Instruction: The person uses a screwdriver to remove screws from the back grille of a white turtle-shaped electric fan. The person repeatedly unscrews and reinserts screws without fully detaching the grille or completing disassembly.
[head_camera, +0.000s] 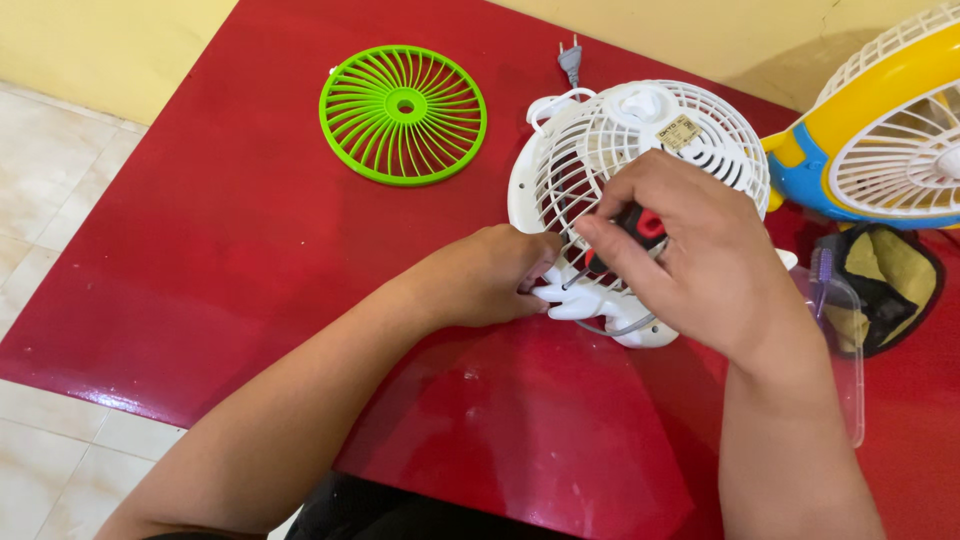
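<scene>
**Both hands at work on a white fan**

From my remote seat I see a red tabletop (230, 250) carrying a white fan (640, 150) laid face down near its far edge, a yellow and blue fan (880, 130) at the right, and a green grille (403, 114) lying well apart at the left. My left hand (490, 278) is closed on the fan's white base. My right hand (690, 255) is curled around a red and black screwdriver (640, 225), held against the fan's cage.

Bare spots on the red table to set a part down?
Free: red table below the green grille, left of the left hand; also the near edge between the forearms. Crowded: right side, around white fan, right hand, yellow fan.
</scene>
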